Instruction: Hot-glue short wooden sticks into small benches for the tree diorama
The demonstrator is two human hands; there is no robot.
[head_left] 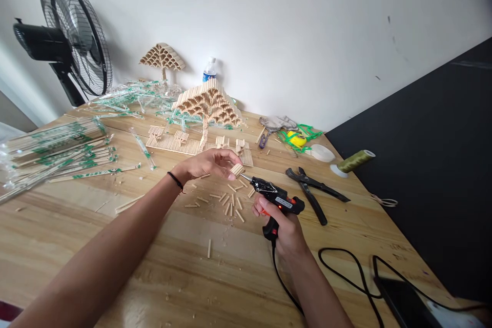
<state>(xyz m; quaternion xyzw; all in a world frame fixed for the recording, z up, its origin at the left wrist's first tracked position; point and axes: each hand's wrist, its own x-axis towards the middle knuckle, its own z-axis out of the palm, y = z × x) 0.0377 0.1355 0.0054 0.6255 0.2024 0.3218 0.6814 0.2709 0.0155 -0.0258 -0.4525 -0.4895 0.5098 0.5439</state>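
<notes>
Between the thumb and fingers of my left hand (209, 163) is a small panel of wooden sticks (237, 169) set side by side. My right hand (286, 228) is wrapped round the grip of a black hot glue gun (277, 196), whose nozzle points left and is at or very close to the panel's edge. Short cut sticks (226, 202) lie scattered on the table below both hands. Just behind my left hand stands a tree model (209, 105) made of sticks, on a stick base (172, 146) with several small table-like pieces.
Bundles of wrapped chopsticks (57, 151) lie at the left, before a black fan (73, 36). A second tree model (163, 57) and a bottle (209, 69) stand by the wall. Cutting pliers (313, 189), a thread spool (355, 161) and a looped black cable (346, 251) are at right.
</notes>
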